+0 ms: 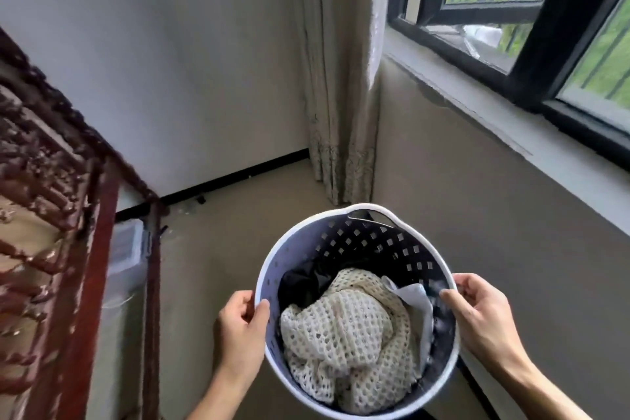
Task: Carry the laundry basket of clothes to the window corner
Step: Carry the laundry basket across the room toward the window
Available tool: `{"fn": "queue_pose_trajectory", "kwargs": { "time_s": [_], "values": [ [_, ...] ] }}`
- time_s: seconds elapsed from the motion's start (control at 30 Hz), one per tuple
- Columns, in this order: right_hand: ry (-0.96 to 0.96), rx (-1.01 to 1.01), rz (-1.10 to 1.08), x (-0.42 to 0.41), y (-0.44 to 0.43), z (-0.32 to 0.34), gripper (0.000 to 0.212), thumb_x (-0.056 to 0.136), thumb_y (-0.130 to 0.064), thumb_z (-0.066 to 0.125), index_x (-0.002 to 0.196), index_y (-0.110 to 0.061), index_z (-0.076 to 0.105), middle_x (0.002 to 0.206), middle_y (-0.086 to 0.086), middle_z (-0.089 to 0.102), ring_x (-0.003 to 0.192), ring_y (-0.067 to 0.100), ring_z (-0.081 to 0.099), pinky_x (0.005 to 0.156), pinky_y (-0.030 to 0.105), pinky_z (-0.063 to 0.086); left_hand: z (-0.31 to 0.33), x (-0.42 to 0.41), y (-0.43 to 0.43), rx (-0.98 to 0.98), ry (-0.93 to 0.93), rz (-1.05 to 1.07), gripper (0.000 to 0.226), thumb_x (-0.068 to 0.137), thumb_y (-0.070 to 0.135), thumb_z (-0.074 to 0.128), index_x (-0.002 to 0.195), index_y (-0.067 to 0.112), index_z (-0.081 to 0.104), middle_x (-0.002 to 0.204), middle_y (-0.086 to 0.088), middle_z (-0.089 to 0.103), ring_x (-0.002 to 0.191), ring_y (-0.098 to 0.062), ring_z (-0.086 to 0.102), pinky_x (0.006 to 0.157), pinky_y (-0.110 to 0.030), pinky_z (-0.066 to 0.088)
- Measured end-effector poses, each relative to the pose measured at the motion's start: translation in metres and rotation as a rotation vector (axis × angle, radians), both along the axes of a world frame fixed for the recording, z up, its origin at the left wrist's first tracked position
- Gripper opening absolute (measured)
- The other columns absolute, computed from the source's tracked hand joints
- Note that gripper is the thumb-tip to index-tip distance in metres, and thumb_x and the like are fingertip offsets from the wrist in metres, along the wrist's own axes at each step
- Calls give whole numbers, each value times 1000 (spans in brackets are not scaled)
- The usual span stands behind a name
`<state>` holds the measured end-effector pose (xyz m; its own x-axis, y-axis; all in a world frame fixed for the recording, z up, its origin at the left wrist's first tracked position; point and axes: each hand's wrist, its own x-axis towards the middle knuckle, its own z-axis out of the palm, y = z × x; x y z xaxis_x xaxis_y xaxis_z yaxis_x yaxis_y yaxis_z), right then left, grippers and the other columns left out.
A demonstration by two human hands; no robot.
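I hold a round white laundry basket with perforated walls in front of me, above the floor. Inside lie a cream knitted garment, a dark cloth and a pale grey piece. My left hand grips the basket's left rim, thumb inside. My right hand grips the right rim, thumb over the edge. The window corner lies just ahead, where a beige curtain hangs down to the floor beside a black-framed window.
A carved dark red wooden bed frame stands along the left. A clear plastic box sits beside it near the wall. Beige floor stretches between the frame and the right wall under the window sill.
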<state>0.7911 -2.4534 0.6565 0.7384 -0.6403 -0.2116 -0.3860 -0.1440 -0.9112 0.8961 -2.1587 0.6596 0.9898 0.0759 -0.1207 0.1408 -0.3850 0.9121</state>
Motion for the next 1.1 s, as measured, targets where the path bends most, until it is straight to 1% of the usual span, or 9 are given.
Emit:
{"fn": "queue_pose_trajectory", "kwargs": {
  "time_s": [0.17,0.37,0.53,0.67,0.73,0.83,0.93,1.03,1.1],
  "values": [
    [25,11,163,125,-35,-4,9,78,-11,64,81,-19,67,70,4,73,70,32,70,69,47,58,7,79,-20,22,-4,143,41,64,39,56,74,0,59,65,-32,57,60,-19,46,50,-27,31],
    [29,-53,371,266,-47,2,6,78,-17,67,82,-22,66,74,2,74,73,29,71,71,48,58,9,153,-22,119,-16,335,27,72,19,56,77,-8,59,75,-37,60,62,-21,45,49,-22,30],
    [62,-75,432,370,-29,-12,4,80,-16,69,81,-20,66,72,2,74,73,30,71,70,47,58,-11,239,-6,160,27,385,17,84,3,61,73,-9,55,60,-17,47,55,-14,35,47,-21,28],
    [81,-95,428,451,-11,-20,5,79,-20,69,84,-20,68,75,1,75,73,24,72,72,47,58,-22,327,11,155,55,387,15,84,2,60,73,-7,56,63,-28,52,59,-19,38,48,-23,27],
    [91,-108,411,489,-2,-16,5,80,-20,69,85,-21,68,77,-1,75,73,22,71,72,45,58,-18,370,19,181,45,367,19,85,4,60,72,-7,53,59,-22,46,57,-18,35,48,-23,25],
    [82,-111,397,546,12,-10,7,80,-18,67,84,-23,67,79,-5,75,74,17,72,69,39,57,-2,438,31,213,29,295,22,88,8,57,76,-9,52,64,-27,47,58,-20,37,49,-22,27],
    [93,-104,372,595,21,-9,9,80,-21,67,88,-24,66,84,-5,74,76,18,71,72,45,59,10,499,37,225,25,246,25,90,10,55,79,-11,52,64,-24,45,58,-20,37,49,-21,27],
    [132,-94,356,645,23,-17,10,79,-25,67,88,-26,65,85,-1,74,78,23,71,73,49,58,10,556,39,226,45,238,25,91,11,56,79,-10,53,70,-32,49,58,-22,38,50,-22,28],
    [174,-90,362,682,22,-26,13,77,-25,67,90,-24,66,83,0,74,76,25,71,72,50,58,2,593,37,257,60,231,25,91,10,56,75,-9,53,64,-26,46,56,-20,37,49,-20,30]
  ]
}}
